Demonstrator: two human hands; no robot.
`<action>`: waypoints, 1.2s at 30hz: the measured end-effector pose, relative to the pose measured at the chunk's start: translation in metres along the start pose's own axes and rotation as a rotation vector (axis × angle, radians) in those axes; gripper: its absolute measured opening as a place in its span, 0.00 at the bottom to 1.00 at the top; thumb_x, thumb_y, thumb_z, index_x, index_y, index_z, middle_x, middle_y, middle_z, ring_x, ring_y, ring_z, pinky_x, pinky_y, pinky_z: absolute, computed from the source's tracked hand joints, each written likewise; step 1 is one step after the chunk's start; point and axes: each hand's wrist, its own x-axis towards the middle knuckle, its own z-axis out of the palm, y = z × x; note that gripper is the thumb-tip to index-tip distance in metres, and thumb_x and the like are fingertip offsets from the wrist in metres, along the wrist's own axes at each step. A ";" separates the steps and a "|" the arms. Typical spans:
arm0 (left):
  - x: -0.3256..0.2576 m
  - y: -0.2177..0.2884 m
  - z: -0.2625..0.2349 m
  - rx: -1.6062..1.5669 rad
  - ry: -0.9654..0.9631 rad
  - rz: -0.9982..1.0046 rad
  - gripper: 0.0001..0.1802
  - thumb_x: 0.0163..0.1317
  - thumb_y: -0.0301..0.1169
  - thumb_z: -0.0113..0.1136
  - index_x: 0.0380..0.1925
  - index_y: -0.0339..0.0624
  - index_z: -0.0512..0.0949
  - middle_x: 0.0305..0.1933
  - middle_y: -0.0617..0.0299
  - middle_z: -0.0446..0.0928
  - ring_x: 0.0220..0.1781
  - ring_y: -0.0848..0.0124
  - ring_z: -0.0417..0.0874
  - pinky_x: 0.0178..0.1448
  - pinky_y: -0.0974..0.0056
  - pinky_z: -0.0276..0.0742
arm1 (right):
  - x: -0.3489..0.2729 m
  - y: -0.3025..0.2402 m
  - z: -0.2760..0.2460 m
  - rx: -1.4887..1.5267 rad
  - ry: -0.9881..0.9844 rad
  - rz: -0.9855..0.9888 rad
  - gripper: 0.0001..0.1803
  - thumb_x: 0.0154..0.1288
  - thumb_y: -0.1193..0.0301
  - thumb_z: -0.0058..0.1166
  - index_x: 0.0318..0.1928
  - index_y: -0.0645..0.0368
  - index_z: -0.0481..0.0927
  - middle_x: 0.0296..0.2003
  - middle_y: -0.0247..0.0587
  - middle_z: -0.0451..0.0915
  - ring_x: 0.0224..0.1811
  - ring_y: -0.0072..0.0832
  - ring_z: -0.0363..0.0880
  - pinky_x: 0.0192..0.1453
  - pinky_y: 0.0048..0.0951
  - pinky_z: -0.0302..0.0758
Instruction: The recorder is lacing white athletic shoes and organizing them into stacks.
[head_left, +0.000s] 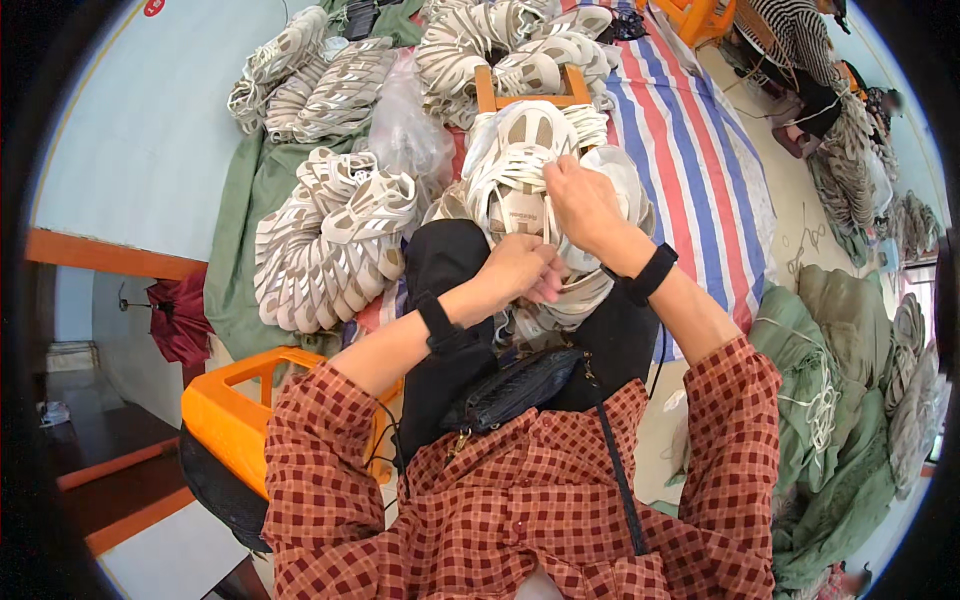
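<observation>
A white and beige sneaker lies in front of me with its toe pointing away, resting on other shoes around my lap and a small wooden-framed stand. Its pale laces cross over the upper, and the tongue faces me. At the shoe's right side, my right hand is closed in a pinch on a shoelace near the eyelets. Lower down, by the tongue and collar, my left hand has its thumb and fingers together around the lower part of that lace. My fingers partly hide the lace ends.
Curved rows of matching sneakers lie to the left, with more shoes at the back. A striped sheet covers the floor at right. An orange stool stands at left, green sacks at right. Another person is far right.
</observation>
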 end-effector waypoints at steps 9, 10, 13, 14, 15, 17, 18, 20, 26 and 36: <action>-0.106 0.054 -0.100 0.644 -0.052 0.338 0.12 0.62 0.33 0.46 0.25 0.38 0.74 0.15 0.65 0.71 0.15 0.79 0.72 0.19 0.74 0.68 | -0.001 0.056 -0.020 1.017 -0.376 0.363 0.06 0.54 0.73 0.55 0.33 0.59 0.78 0.27 0.36 0.74 0.27 0.24 0.74 0.38 0.29 0.76; -0.121 0.066 -0.115 0.630 0.049 0.307 0.13 0.62 0.33 0.45 0.24 0.39 0.74 0.14 0.66 0.69 0.15 0.79 0.71 0.19 0.75 0.67 | -0.001 0.057 -0.021 1.488 -0.520 0.574 0.07 0.56 0.72 0.56 0.36 0.57 0.79 0.26 0.29 0.73 0.27 0.18 0.71 0.41 0.27 0.76; -0.150 0.082 -0.155 0.638 0.186 0.294 0.15 0.65 0.34 0.45 0.21 0.40 0.71 0.13 0.68 0.68 0.13 0.82 0.66 0.18 0.76 0.61 | 0.001 0.044 -0.009 1.479 -0.563 0.630 0.04 0.58 0.72 0.53 0.35 0.55 0.77 0.25 0.23 0.71 0.28 0.14 0.70 0.43 0.26 0.75; -0.156 0.083 -0.159 0.640 0.185 0.295 0.15 0.65 0.34 0.45 0.21 0.40 0.71 0.13 0.68 0.68 0.13 0.82 0.66 0.18 0.76 0.61 | 0.002 0.042 -0.005 1.438 -0.557 0.627 0.04 0.58 0.72 0.53 0.35 0.55 0.76 0.25 0.24 0.70 0.27 0.14 0.70 0.42 0.26 0.75; -0.162 0.082 -0.162 0.613 0.192 0.303 0.15 0.65 0.35 0.45 0.21 0.40 0.71 0.13 0.68 0.68 0.13 0.82 0.66 0.18 0.76 0.61 | 0.005 0.038 -0.004 1.436 -0.561 0.646 0.03 0.58 0.71 0.53 0.33 0.55 0.75 0.25 0.24 0.70 0.28 0.14 0.70 0.42 0.25 0.75; -0.169 0.081 -0.169 0.596 0.272 0.289 0.16 0.66 0.35 0.44 0.21 0.41 0.71 0.13 0.69 0.67 0.14 0.82 0.66 0.18 0.77 0.60 | 0.006 0.033 -0.005 1.433 -0.521 0.689 0.04 0.58 0.70 0.53 0.32 0.56 0.75 0.25 0.24 0.70 0.27 0.14 0.70 0.41 0.24 0.75; -0.169 0.080 -0.178 0.592 0.269 0.291 0.16 0.66 0.35 0.44 0.21 0.41 0.71 0.13 0.69 0.67 0.14 0.82 0.66 0.18 0.77 0.60 | 0.005 0.032 -0.006 1.424 -0.480 0.735 0.04 0.58 0.70 0.53 0.32 0.57 0.76 0.24 0.25 0.71 0.26 0.14 0.70 0.40 0.23 0.75; -0.167 0.085 -0.204 0.572 0.522 0.449 0.17 0.67 0.38 0.43 0.21 0.42 0.70 0.12 0.71 0.66 0.15 0.83 0.66 0.22 0.78 0.62 | -0.001 0.031 -0.005 1.322 -0.426 0.657 0.06 0.58 0.69 0.53 0.31 0.59 0.77 0.23 0.28 0.73 0.24 0.14 0.71 0.36 0.22 0.76; -0.120 0.078 -0.182 0.296 0.562 0.543 0.13 0.67 0.34 0.45 0.39 0.37 0.74 0.32 0.62 0.76 0.34 0.77 0.76 0.40 0.74 0.73 | -0.008 -0.021 -0.013 1.085 -0.531 0.528 0.14 0.59 0.65 0.53 0.32 0.67 0.77 0.28 0.42 0.79 0.20 0.21 0.78 0.24 0.19 0.75; -0.071 0.129 -0.182 -0.600 0.447 0.776 0.18 0.68 0.29 0.41 0.53 0.28 0.64 0.48 0.50 0.72 0.50 0.65 0.76 0.56 0.61 0.75 | -0.034 -0.052 -0.003 1.829 -0.530 0.763 0.17 0.60 0.67 0.56 0.44 0.60 0.66 0.31 0.38 0.78 0.29 0.20 0.78 0.38 0.23 0.78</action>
